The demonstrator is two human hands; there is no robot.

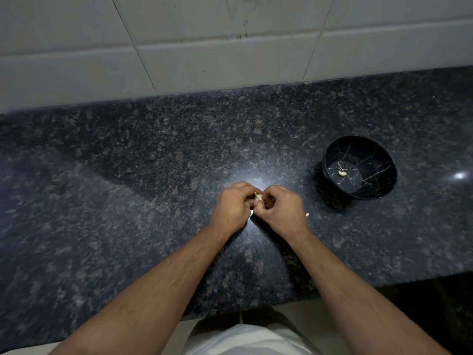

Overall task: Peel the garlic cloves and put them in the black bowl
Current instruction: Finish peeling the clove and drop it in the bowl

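Both hands meet over the middle of the dark granite counter [128,175]. My left hand [234,207] and my right hand [282,210] pinch one pale garlic clove [259,196] between their fingertips; most of the clove is hidden by the fingers. The black bowl [376,149] with thin gold veining stands to the right of my hands, apart from them. One peeled clove [342,173] lies on the bowl's flat bottom. A small pale piece of garlic or skin [307,214] pokes out on the counter just past my right hand.
A white tiled wall [204,47] runs along the back of the counter. The counter's front edge [358,290] lies near my body, with a dark drop at lower right. A bright light reflection [459,175] shows right of the bowl.
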